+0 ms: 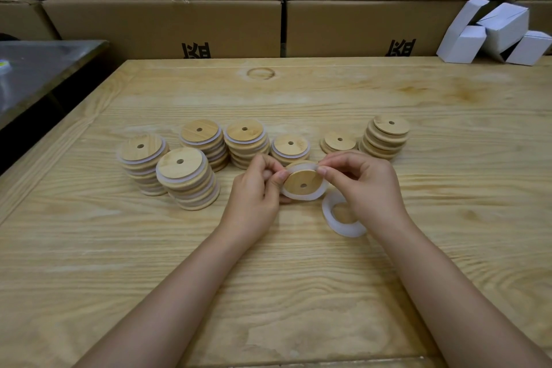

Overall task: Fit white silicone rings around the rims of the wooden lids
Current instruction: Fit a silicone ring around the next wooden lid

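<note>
Left hand (254, 188): curled, thumb on the front and fingers behind the left upper edge of a lid (302, 182), holding it up off the bench (298, 278) with its face tilted toward the camera.

Right hand (367, 185): thumb and forefinger pinch the ring (304, 197) at the lid's upper right edge.

Ring lies around the lid. A wide white band shows along the lower edge and a thinner one across the top. Whether it is seated under the fingertips I cannot tell, as they cover that stretch.

Spare rings (330, 212): flat on the bench just under the right wrist, partly hidden.

Behind the hands is a row of piles:
- Left: five ringed stacks (186, 176), white showing between the discs.
- Right: a low pile (339, 142) and a taller bare stack (386, 137), no white seen.

Further off: cartons (161, 24) along the back, white boxes (493, 33) at the far right corner.

Step, as judged: working the last arc of the ring over the rim.

Risks:
- Ring sits uneven, and the wide lower band suggests it is not yet down all round. Letting go at the top could let it roll back off.
- Hard stretch at one point may twist the silicone so it seats crooked.
- Right wrist hangs over the spare rings, so a sweep could drag them.
- The nearest ringed stack stands close to the left hand, and a knock could tip it.
</note>
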Motion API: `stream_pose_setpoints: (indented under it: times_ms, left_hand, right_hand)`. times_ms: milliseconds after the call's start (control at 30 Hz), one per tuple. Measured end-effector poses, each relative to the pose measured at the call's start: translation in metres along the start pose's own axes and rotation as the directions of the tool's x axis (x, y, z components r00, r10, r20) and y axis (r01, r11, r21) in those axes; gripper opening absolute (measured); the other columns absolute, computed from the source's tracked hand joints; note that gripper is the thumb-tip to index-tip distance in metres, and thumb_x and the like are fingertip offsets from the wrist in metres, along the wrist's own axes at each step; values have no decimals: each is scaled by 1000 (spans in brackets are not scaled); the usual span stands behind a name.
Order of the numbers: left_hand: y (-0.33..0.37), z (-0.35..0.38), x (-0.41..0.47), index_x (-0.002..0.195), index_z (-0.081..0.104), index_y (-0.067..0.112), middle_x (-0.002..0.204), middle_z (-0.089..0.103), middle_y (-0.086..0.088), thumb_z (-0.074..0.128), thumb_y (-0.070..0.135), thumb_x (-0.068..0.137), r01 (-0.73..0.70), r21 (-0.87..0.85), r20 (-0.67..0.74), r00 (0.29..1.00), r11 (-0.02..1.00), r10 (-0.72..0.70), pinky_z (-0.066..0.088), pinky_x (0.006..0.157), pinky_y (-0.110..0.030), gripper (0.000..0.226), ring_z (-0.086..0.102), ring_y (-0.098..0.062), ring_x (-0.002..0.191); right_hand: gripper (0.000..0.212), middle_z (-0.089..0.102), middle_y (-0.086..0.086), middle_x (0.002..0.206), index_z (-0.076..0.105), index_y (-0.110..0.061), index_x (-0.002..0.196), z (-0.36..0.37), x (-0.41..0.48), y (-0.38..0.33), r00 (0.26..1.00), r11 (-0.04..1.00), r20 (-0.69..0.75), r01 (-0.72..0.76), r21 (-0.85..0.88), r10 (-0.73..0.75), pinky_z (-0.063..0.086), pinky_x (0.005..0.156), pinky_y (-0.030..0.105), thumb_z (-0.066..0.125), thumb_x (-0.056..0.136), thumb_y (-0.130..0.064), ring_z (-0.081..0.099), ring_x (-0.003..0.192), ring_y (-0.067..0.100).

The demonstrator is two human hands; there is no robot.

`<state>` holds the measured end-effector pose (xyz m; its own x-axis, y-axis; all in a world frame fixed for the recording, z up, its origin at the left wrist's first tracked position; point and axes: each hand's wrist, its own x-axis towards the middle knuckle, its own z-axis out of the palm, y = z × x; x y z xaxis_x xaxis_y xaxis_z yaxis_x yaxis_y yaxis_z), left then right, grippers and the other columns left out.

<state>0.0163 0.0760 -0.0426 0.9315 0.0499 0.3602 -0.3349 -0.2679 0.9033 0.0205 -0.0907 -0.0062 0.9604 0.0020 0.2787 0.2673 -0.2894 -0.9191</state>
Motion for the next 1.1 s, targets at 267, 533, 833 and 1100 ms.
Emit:
stream_pose_setpoints:
  times_ms: [267, 533, 833, 1100]
  left_hand:
    - [-1, -2, -1, 77, 50, 31, 71, 65, 8, 56, 8, 90, -32, 21, 14, 999, 999, 32, 59, 60, -33, 26, 68, -9, 70]
    - [-2, -6, 2, 77, 51, 28, 68, 66, 8, 55, 8, 91, 4, 33, 47, 999, 999, -5, 59, 65, -37, 24, 67, -12, 68]
    - [1, -7, 2, 81, 55, 19, 75, 67, 2, 54, 5, 92, 71, -65, 74, 995, 995, -66, 58, 67, -28, 18, 67, -8, 71]
    - [-2, -10, 2, 84, 50, 31, 85, 68, 8, 56, 13, 92, -16, 114, 73, 997, 993, 7, 58, 74, -31, 20, 69, -7, 77]
  right_hand:
    - [18, 68, -10, 85, 70, -22, 71, -2, -1, 0, 1000, 999, 6, 28, -25, -27, 49, 74, 11, 72, 78, -6, 64, 81, 0]
    - [15, 68, -9, 84, 71, -19, 73, -4, 0, 0, 998, 1000, 59, 20, -13, -19, 50, 75, 13, 72, 78, -5, 65, 81, 0]
    - [16, 70, -11, 83, 70, -20, 73, -6, 1, 3, 998, 1000, 61, -10, 28, 9, 50, 75, 12, 71, 79, -6, 66, 82, 1]
    - [17, 70, -13, 81, 70, -23, 73, -7, 2, 7, 999, 1000, 51, -14, 9, 14, 49, 73, 10, 71, 80, -7, 66, 81, 0]
